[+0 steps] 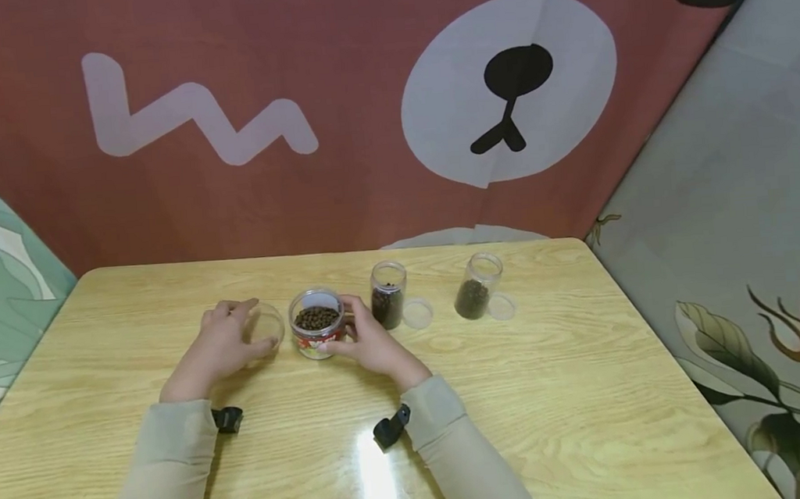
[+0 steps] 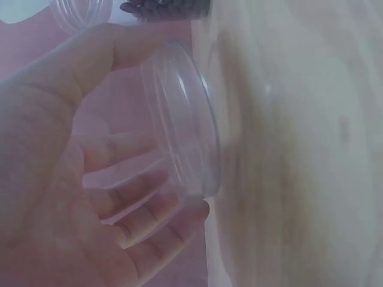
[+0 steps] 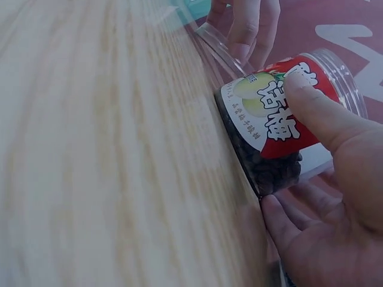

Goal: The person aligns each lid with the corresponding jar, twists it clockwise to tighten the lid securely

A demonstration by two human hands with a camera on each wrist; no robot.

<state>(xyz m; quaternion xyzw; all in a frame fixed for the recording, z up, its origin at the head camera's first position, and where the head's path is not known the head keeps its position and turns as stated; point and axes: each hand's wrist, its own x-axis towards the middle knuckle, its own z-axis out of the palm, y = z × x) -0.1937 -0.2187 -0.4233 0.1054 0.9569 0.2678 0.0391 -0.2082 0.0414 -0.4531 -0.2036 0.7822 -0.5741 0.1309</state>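
Left hand (image 1: 227, 337) grips a clear round lid (image 2: 182, 122) by its edge, thumb one side, fingertips the other; can't tell whether the lid touches the counter (image 1: 561, 409). Right hand (image 1: 372, 343) holds the wide jar (image 1: 318, 351) by the side, thumb across the red-and-white label (image 3: 269, 107), fingers round the far side. Jar is upright on the counter, uncapped, just right of the lid, with dark brown pieces (image 1: 317, 317) inside. Main risk: the open mouth, as a hard sideways push or tilt could spill pieces. Lid looks thin and smooth and is held only at the rim, so a loose pinch could drop it. Nearer small jar (image 1: 388, 272) is close to the right hand; an outward swing could knock it over. Farther small jar (image 1: 484, 266), also uncapped, seems safer.
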